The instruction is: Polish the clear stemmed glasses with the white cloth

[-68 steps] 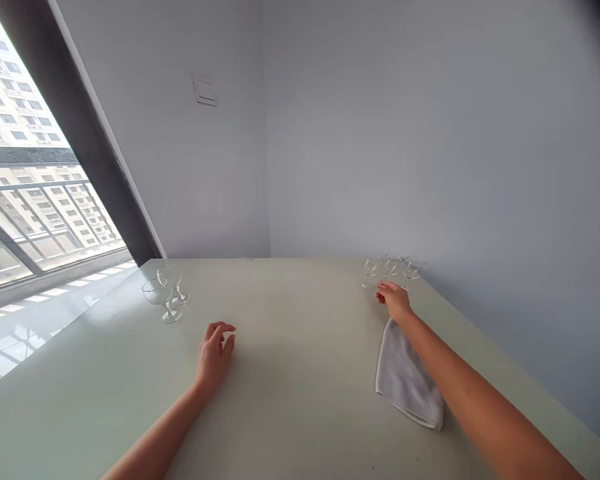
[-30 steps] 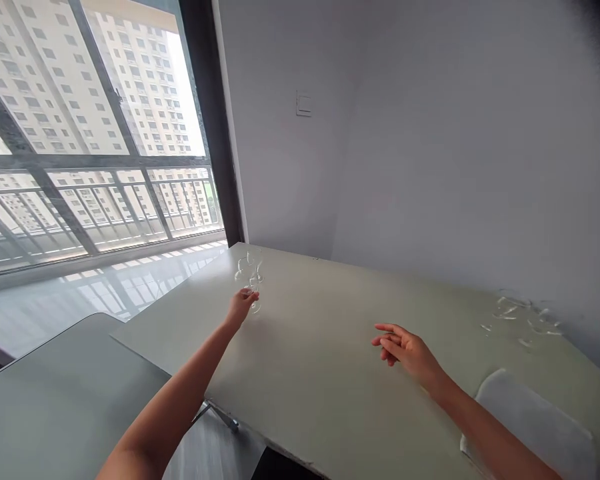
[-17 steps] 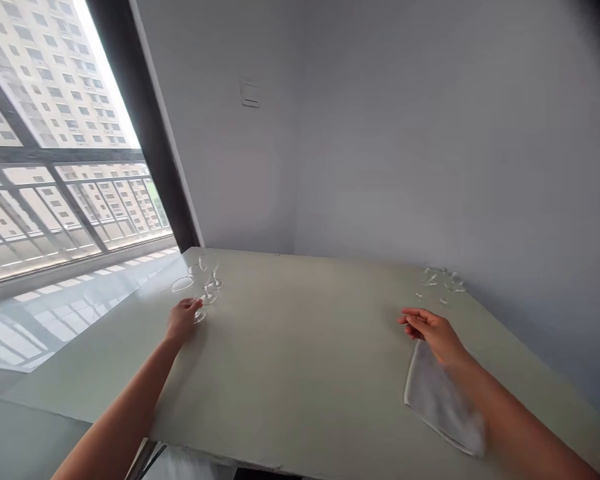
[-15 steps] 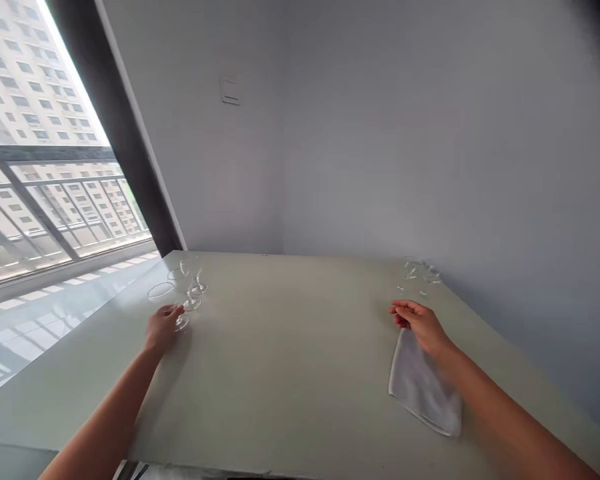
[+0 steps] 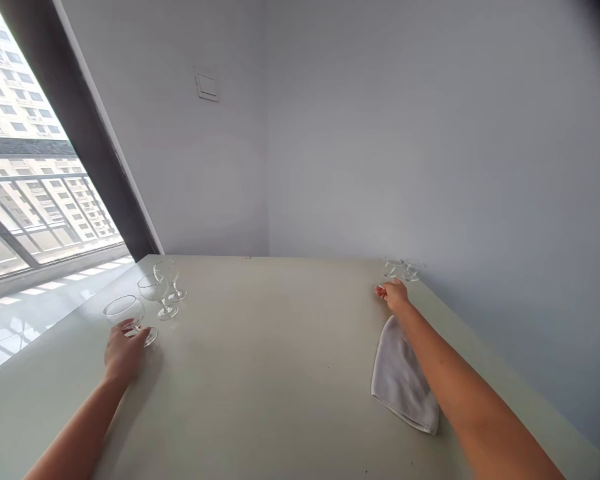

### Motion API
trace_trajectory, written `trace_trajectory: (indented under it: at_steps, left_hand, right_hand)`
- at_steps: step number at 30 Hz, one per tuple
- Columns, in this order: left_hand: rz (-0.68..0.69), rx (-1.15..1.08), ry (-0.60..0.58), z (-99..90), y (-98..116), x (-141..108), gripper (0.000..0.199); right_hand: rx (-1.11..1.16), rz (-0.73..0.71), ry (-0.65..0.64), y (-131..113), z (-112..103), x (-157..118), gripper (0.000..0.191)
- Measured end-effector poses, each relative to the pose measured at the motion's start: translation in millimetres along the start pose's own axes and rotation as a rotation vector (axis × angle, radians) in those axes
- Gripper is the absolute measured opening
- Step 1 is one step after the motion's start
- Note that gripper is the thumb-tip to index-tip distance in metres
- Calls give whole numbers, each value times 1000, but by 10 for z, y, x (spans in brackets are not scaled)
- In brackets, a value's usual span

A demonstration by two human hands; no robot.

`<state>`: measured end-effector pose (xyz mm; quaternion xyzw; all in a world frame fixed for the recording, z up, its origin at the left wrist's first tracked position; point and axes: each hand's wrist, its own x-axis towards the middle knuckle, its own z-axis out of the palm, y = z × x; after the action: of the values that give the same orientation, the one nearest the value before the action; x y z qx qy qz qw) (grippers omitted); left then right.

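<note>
On the pale surface (image 5: 280,360) lies a grey cloth (image 5: 403,383). Beyond the cloth, the right hand (image 5: 394,293) nears clear glasses (image 5: 393,268); whether it grips, I can't tell. Well left of the cloth, the left hand (image 5: 124,350) curls its fingers (image 5: 125,323) round a stemmed glass (image 5: 124,309), mouth up, stem upright, clamp unclear. Earlier, only its two neighbours (image 5: 153,289) stood there.

Third stemmed glass (image 5: 124,311) now beside the earlier pair (image 5: 153,289)
The left hand (image 5: 123,353) has come round it; the right hand (image 5: 395,295) has reached nearer the far-right glasses (image 5: 411,270).
</note>
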<state>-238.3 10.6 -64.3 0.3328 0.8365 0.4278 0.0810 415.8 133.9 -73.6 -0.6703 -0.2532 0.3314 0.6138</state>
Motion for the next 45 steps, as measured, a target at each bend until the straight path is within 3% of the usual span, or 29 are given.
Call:
trace_trajectory:
  at_steps: [5, 8, 10, 12, 14, 17, 19, 21, 23, 25, 28, 32, 35, 39, 45]
  left_hand:
    - [36, -79, 246, -115, -82, -197, 37]
    - [53, -209, 412, -221, -4, -389, 37]
    - [98, -259, 432, -259, 116, -545, 38]
    - [141, -282, 320, -237, 270, -733, 35]
    - [180, -319, 88, -147, 432, -955, 28]
    - [303, -391, -285, 65, 649, -1319, 27]
    - [389, -411, -462, 193, 765, -1555, 26]
    - [478, -414, -561, 267, 855, -1776, 29]
    - [544, -412, -596, 286, 909, -1974, 32]
    - [536, -437, -603, 272, 920, -2130, 27]
    - [407, -536, -617, 229, 854, -2203, 19]
    - [224, -580, -453, 69, 621, -1868, 28]
    - [118, -475, -265, -166, 354, -1440, 40]
    - [26, -351, -98, -449, 2, -1004, 47]
    - [35, -180, -68, -534, -252, -720, 54]
  right_hand:
    - [-32, -37, 10, -12, 211, -27, 32]
    - [-48, -63, 1, -26, 314, -154, 24]
    - [-54, -80, -52, -32, 414, -309, 19]
    - [-55, -98, -154, -31, 561, -546, 17]
    - [-53, -113, -296, -27, 750, -881, 19]
    - [-51, -128, -544, -20, 1029, -1561, 32]
    - [-50, -132, -732, -10, 1153, -2074, 43]
    - [-29, -163, -993, 7, 1212, -2556, 50]
    - [-14, -187, -1171, 30, 1226, -2949, 51]
    - [-21, -217, -1267, 46, 1219, -3223, 50]
    - [-111, -275, -1341, 12, 1185, -3417, 53]
    - [-257, -330, -1388, -174, 1048, -3363, 54]
    - [-305, -365, -1312, -321, 872, -3119, 45]
    - [-327, -368, -1083, -355, 590, -2551, 35]
    - [-403, -444, -670, -127, 84, -1492, 39]
